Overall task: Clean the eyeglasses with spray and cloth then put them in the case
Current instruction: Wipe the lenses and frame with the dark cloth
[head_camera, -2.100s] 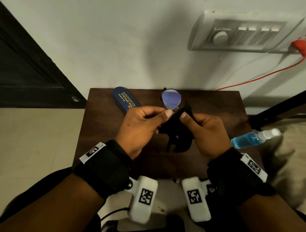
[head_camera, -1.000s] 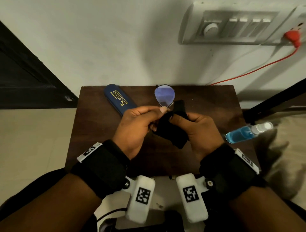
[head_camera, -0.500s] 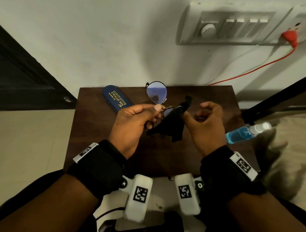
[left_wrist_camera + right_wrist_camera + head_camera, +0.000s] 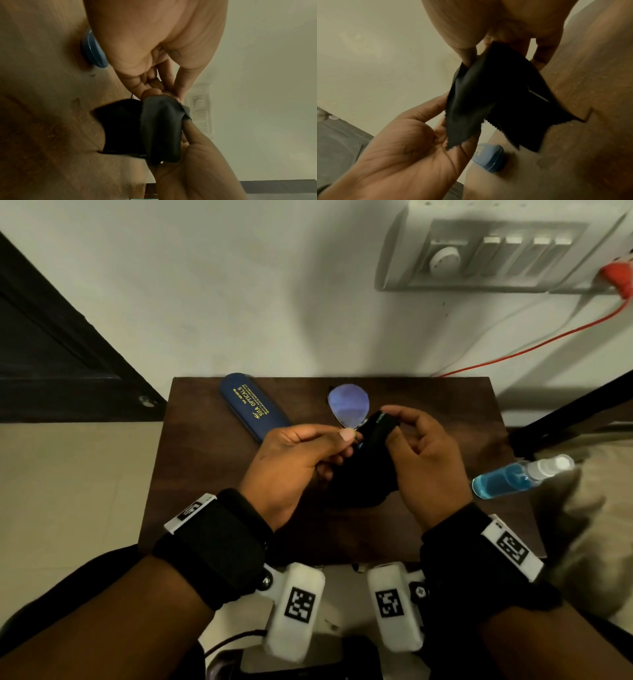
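Over the middle of the dark wooden table [image 4: 212, 494], my left hand [image 4: 349, 436] pinches the eyeglasses [image 4: 349, 405] near the bridge. One bluish lens sticks up toward the wall. My right hand [image 4: 389, 422] grips the black cloth [image 4: 363, 474] folded over the other lens, which is hidden. In the left wrist view the cloth [image 4: 161, 128] hangs between both hands. The right wrist view shows the cloth [image 4: 488, 97] and a thin temple arm [image 4: 537, 96] behind it. The shut blue case [image 4: 253, 405] lies at the back left. The spray bottle [image 4: 513, 479] of blue liquid lies at the right edge.
A white wall with a switch panel [image 4: 496, 254] and a red cable [image 4: 534, 347] stands just behind the table. A dark door [image 4: 51, 337] is at the left, pale fabric [image 4: 582, 525] at the right. The case [image 4: 491, 155] shows beside my left palm.
Half a second ago my right fingers were spread with the cloth dangling from the glasses. They have now closed on the cloth over the lens, and the glasses sit slightly lower.
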